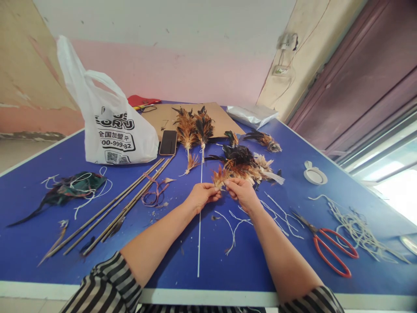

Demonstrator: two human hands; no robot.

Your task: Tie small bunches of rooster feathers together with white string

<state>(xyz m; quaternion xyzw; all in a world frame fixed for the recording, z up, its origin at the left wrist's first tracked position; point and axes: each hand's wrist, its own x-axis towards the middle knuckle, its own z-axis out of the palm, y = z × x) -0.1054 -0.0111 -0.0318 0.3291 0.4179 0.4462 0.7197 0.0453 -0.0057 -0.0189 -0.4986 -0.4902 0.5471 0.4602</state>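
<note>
Near the middle of the blue table, my left hand (204,196) and my right hand (240,191) meet at a small tuft of orange-brown feathers (220,175). Fingertips of both hands pinch its lower end. Just behind my right hand lies a pile of dark, brown and pale feathers (243,160). Two larger feather bundles (187,126), tied with white string at the base, rest on brown cardboard (224,118) farther back. A smaller orange tuft (191,162) sits below them. Pieces of white string (233,230) lie between and beside my forearms.
At the left stand a white plastic bag (120,130), a phone (168,142), thin sticks (130,198) and a dark feather bunch with string (74,187). Red-handled scissors (332,250), tangled string (355,228) and a tape roll (315,175) lie at the right.
</note>
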